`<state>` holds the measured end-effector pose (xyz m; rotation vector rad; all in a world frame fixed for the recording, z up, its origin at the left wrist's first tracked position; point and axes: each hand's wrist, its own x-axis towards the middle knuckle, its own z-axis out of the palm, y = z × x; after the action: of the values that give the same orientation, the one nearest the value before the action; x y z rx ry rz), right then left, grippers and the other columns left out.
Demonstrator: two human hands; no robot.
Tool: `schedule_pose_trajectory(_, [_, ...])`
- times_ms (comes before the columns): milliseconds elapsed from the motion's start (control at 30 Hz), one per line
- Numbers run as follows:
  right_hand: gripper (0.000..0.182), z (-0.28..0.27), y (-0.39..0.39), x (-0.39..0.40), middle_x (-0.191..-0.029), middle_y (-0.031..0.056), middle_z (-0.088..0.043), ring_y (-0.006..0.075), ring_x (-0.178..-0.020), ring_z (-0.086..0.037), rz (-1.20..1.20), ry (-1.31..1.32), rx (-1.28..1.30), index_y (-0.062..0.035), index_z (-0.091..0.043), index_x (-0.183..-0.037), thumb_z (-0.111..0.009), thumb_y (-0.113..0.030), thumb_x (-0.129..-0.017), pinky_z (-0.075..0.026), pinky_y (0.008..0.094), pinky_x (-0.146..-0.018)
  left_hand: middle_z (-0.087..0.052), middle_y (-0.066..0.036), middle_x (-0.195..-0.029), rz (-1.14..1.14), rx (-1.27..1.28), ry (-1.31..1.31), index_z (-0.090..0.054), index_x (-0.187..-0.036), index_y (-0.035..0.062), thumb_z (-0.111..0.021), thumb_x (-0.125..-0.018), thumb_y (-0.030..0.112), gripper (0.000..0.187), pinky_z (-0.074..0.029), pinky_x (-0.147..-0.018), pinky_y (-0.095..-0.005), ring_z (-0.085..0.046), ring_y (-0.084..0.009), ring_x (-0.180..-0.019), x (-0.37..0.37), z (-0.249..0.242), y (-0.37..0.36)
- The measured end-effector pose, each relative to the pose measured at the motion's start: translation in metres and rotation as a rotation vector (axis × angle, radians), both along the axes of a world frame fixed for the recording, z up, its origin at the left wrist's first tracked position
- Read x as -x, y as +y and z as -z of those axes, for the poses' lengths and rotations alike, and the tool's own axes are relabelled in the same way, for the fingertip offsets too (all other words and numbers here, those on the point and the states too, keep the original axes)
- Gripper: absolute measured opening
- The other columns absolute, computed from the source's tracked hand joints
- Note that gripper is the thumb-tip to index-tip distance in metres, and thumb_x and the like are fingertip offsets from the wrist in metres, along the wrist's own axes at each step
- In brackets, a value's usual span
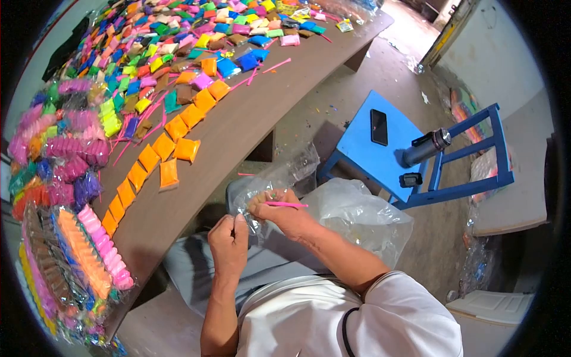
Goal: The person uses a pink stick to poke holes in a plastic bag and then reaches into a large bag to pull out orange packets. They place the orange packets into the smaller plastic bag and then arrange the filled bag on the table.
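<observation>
Over my lap, my left hand (228, 241) is closed, thumb pressed to the fingers on the edge of a clear plastic bag (302, 169). My right hand (279, 214) is closed on the same bag, just right of and above the left. A thin pink stick (286, 204) also sits in the right hand, its end pointing right. Crumpled film bunches between the two hands, and the fingertips are partly hidden. On the table beside them, orange packets (148, 158) lie in a curved row, with two more packets (169, 174) to its right.
Loose packets in many colours (178, 35) cover the far part of the brown table (196, 172). Bagged packets (77, 250) pile up at left. A blue chair (363, 137) holds a phone (379, 127), a flask (426, 147) and a small black object (410, 179). A translucent bag (363, 217) lies right of my lap.
</observation>
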<state>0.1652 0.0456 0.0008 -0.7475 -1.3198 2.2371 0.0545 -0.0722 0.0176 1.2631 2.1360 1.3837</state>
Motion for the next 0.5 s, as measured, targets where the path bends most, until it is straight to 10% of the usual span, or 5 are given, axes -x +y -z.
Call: schedule_pose_trajectory(500, [0.014,0.01,0.003,-0.004,-0.084,0.0046,-0.062,0.0123,-0.072,-0.055,-0.036,0.016,0.001,-0.0001,-0.066,-0.088,-0.068,-0.014,-0.086,-0.045,0.0271,-0.064,-0.047,-0.017,-0.062,0.001,0.021,0.002,-0.049,-0.069,-0.0045,-0.058,-0.092,0.013,0.03,-0.039,-0.055,-0.0398,-0.046,-0.0299,-0.054,0.0,0.01,-0.002])
